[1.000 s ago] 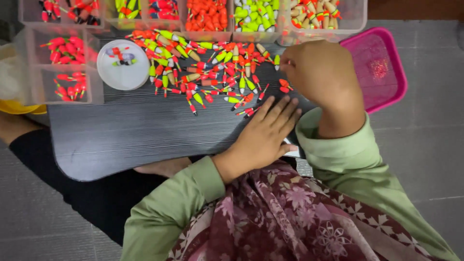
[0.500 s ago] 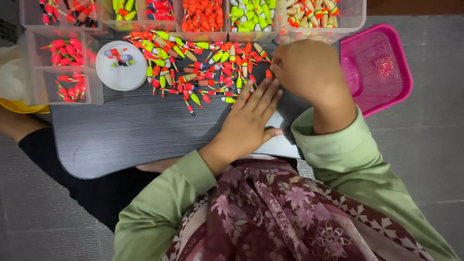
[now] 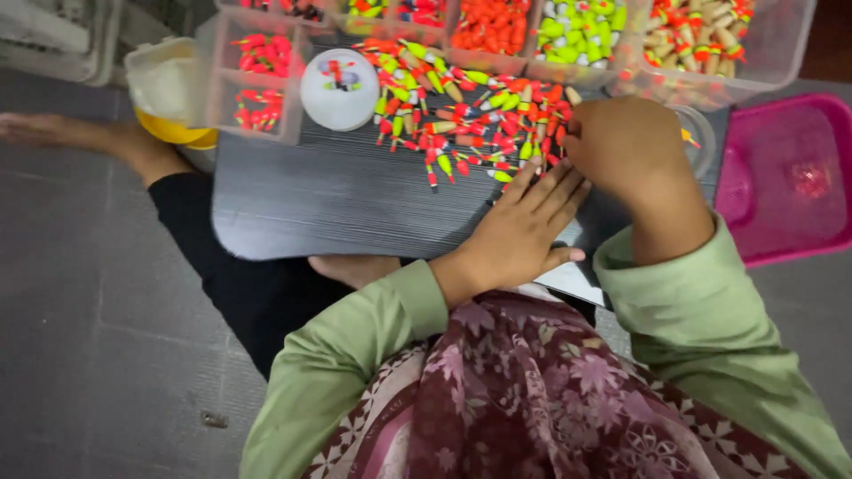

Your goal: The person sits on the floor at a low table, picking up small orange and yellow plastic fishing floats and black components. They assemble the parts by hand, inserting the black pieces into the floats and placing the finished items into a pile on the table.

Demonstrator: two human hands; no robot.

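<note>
Lt green long sleeves (image 3: 355, 355), maroon floral-print cloth (image 3: 532, 399) over lap, black trousers (image 3: 231, 266), bare hands

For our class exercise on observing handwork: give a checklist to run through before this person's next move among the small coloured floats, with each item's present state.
1. Left hand lies flat on the grey board, fingers spread at the pile's edge: ok.
2. Right hand is curled at the pile's right edge; whether it holds a float: cannot tell.
3. Loose floats all lie on the board, none over its edge: ok.
4. Clear sorting trays lie open behind the pile: ok.
5. Round white lid sits apart from both hands: ok.
6. Pink tray is to the right, beside the board: ok.
</note>
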